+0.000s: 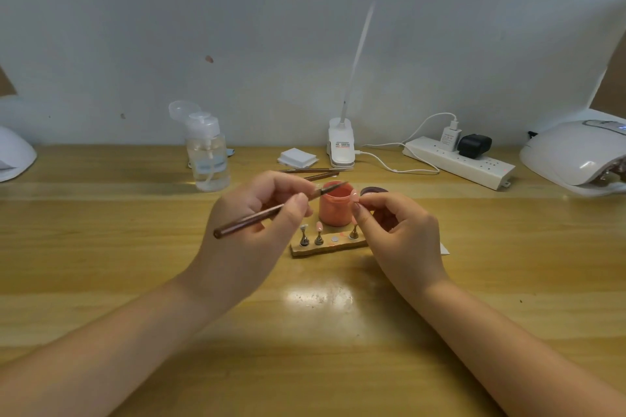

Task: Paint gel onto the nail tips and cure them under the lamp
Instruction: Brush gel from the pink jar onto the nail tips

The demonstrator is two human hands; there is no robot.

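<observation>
My left hand (257, 213) grips a brown nail brush (250, 222), its bristle end pointing right over the open pink gel jar (335, 205). My right hand (396, 227) pinches a small stand with a pink nail tip (354, 196) just right of the jar's rim. In front of the jar lies a wooden strip holder (328, 247) with three small metal stands; one carries a pink tip (319, 227). The white curing lamp (576, 156) sits at the far right of the table.
The jar's dark lid (374, 191) lies behind my right hand. Further back are a pump bottle (206, 152), white pads (297, 158), two spare brushes (315, 173), a clip lamp base (341, 145) and a power strip (460, 161). Another white device (13, 156) sits at left.
</observation>
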